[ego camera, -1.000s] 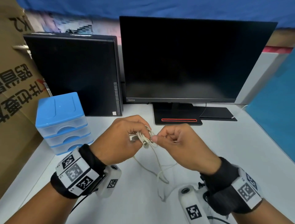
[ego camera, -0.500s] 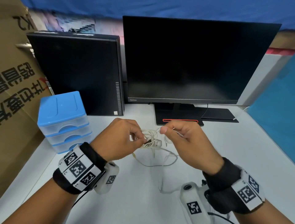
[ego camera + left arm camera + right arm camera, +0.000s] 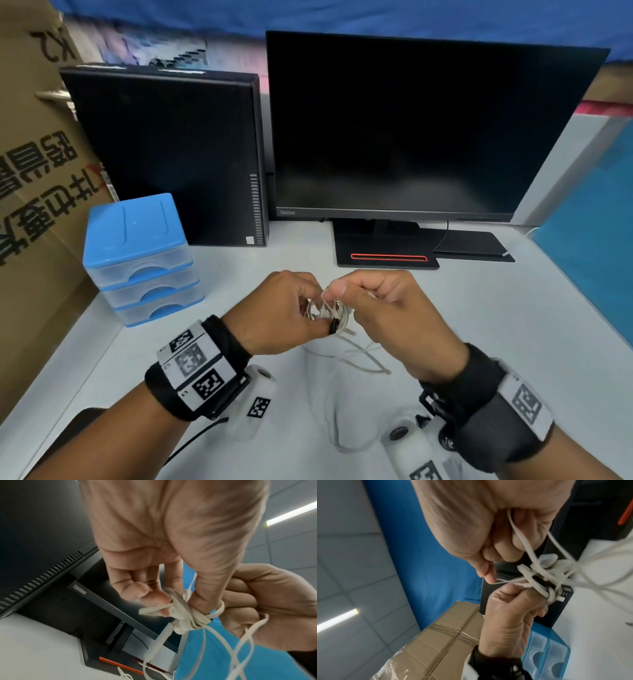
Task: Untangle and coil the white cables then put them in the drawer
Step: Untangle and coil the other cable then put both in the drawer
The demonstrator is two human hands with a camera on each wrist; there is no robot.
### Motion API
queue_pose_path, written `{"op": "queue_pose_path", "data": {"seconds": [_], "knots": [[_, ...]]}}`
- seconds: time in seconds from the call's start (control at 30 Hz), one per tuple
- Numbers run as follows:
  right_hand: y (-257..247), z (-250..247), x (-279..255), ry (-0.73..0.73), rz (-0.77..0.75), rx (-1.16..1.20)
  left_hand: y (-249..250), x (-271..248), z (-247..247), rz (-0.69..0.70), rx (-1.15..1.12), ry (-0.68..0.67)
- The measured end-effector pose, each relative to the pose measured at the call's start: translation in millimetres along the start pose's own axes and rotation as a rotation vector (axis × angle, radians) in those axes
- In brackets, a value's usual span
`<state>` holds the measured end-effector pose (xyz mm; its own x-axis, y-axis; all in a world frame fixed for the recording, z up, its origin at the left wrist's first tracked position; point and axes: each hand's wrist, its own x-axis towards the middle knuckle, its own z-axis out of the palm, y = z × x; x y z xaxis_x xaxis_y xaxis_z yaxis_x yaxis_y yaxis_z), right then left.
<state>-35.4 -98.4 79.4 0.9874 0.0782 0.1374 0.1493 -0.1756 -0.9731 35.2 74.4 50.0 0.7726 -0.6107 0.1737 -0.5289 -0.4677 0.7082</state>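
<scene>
A knotted bundle of thin white cables [image 3: 329,310] hangs between both hands above the white desk. My left hand [image 3: 284,313] pinches the knot [image 3: 185,616] between thumb and fingers. My right hand [image 3: 383,308] pinches a strand [image 3: 503,583] at the thumb tip, and more strands run through its curled fingers. Loose loops [image 3: 356,359] trail down onto the desk between my wrists. The blue three-drawer box [image 3: 137,257] stands at the left with all drawers closed.
A black monitor [image 3: 424,126] on its stand [image 3: 387,253] is straight ahead, a black computer case [image 3: 168,154] to its left. A cardboard box [image 3: 30,205] fills the far left. A blue panel [image 3: 596,240] borders the desk on the right.
The hands have come closer together and the bundle has tightened between them. The right thumb now pinches a strand above the knot; the trailing loops have shifted on the desk.
</scene>
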Motion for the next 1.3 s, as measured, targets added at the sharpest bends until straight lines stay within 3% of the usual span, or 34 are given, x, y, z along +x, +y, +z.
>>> {"op": "queue_pose_path", "data": {"seconds": [0.23,0.33,0.43,0.7,1.07,1.3], "knots": [[5.0,-5.0,6.5,0.124,0.015,0.060,-9.4,1.3,-18.0,-0.067,0.114,0.166],[11.0,-10.1,11.5,0.209,-0.036,-0.140,-5.4,1.9,-29.1,-0.084,-0.112,0.201],[18.2,-14.2,15.7,0.240,-0.015,-0.210,-2.9,1.7,-37.1,-0.116,-0.261,0.142],[20.1,-12.2,13.7,0.277,-0.039,-0.248,-3.8,-1.5,-32.4,-0.204,-0.156,-0.042],[16.6,-10.8,12.0,0.304,-0.113,-0.274,-4.7,4.3,-30.3,-0.239,-0.567,0.044],[20.5,-7.9,10.4,0.222,-0.068,-0.277,-6.1,3.3,-30.9,-0.177,-0.601,0.060]]}}
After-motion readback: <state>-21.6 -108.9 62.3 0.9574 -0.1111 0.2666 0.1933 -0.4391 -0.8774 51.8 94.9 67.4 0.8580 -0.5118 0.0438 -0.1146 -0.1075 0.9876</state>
